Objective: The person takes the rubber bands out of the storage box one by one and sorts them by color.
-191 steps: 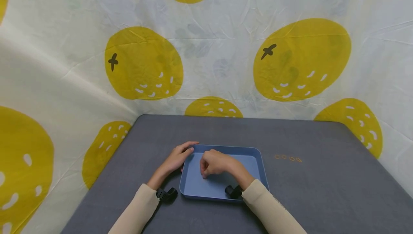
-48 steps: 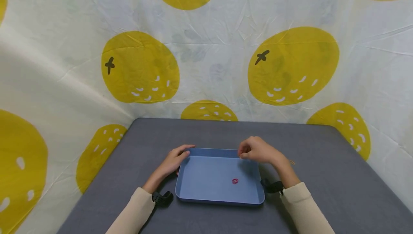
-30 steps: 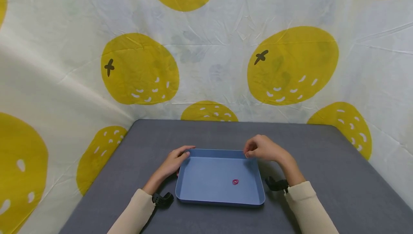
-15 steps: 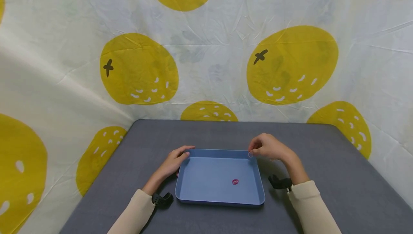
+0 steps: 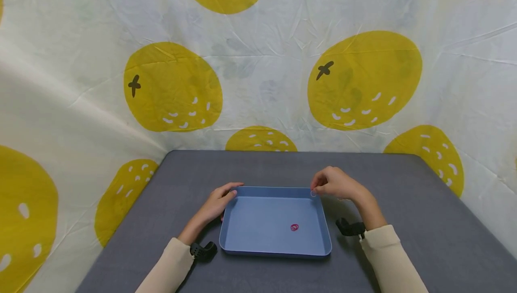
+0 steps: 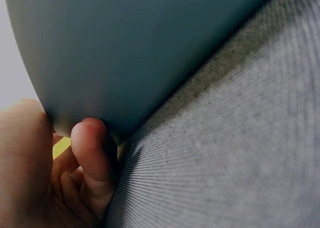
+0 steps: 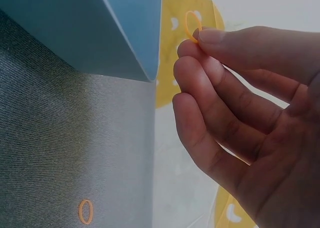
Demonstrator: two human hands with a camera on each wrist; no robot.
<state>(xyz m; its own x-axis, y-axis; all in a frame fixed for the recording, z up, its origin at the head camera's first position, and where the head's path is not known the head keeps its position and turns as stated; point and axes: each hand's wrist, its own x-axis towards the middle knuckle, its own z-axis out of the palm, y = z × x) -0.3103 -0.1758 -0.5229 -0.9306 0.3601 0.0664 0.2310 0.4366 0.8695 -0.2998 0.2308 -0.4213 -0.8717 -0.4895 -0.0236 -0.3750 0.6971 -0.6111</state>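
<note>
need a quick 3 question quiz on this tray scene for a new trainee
1. True or false: the right hand pinches a small orange rubber band near the far right corner of the blue tray.
2. What lies inside the tray? A) a red rubber band B) a coin C) a key
3. Which part of the tray does the left hand touch?

Key:
1. True.
2. A: a red rubber band lies on the tray floor.
3. Its far left corner; the fingers press against the outer wall. Another orange band lies on the grey table.
</note>
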